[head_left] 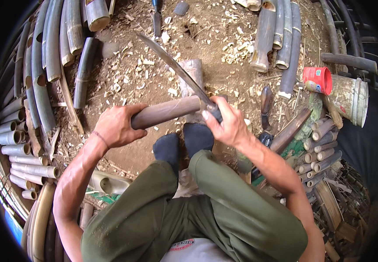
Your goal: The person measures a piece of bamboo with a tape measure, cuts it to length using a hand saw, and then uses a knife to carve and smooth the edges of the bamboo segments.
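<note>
The left hand closes around the left end of a dark bamboo section, which lies crosswise in front of the knees, its right end slightly raised. The right hand grips the handle of a long knife just beside that right end; whether they touch cannot be told. Both elbows bend outside the thighs. The blade slants forward and left, over the chip-strewn ground and past a wooden block. The feet sit close below the bamboo section. Bamboo poles bound the space on the left; a wooden-handled tool, a red container and a pale bucket stand or lie on the right. A chisel-like tool lies ahead, beyond the blade tip.
</note>
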Motion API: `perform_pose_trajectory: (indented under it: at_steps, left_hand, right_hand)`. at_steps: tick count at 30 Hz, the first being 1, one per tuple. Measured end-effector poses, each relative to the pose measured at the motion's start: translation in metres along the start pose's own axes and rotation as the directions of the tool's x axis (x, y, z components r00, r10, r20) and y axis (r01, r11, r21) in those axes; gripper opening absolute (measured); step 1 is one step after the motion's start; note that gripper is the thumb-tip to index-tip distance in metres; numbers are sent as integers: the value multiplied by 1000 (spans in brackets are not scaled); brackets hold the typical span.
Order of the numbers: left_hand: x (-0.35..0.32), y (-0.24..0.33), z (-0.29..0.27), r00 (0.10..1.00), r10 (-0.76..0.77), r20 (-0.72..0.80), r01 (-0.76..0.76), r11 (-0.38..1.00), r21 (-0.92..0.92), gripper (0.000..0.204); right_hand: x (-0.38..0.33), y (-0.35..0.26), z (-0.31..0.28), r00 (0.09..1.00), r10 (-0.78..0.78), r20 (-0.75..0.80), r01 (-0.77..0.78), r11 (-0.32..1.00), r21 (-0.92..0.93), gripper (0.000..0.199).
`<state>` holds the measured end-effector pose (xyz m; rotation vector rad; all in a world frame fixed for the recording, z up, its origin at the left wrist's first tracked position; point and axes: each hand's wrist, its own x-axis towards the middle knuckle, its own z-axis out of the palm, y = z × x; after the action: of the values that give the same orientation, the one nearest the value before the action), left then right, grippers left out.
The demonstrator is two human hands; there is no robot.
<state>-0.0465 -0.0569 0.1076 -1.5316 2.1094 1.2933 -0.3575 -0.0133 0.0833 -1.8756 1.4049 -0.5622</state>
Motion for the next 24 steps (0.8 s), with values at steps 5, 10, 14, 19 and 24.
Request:
perform_pose_trajectory:
  at_steps: [5,10,14,19,24]
  left_hand:
    - [2,4,-1,1000,-21,-2,21,999,26,66]
    - [-3,7,1,999,-15,-49,19,997,68,66]
    - [-11,6,13,985,69,-159,-38,980,193,71]
    - [-12,7,20,957,189,-222,-123,952,280,74]
    - [-16,3,39,918,242,-313,-86,895,438,72]
  right_hand:
    - [-6,35,12,991,68,116,-42,977,-211,31]
    - [1,17,-2,982,140,126,-141,990,-4,35]
    - [-5,-1,1,977,-151,-149,160,986,49,35]
    - [3,45,-3,942,236,238,-196,964,-182,27]
    - [5,-3,-5,980,-161,-118,159,987,-26,34]
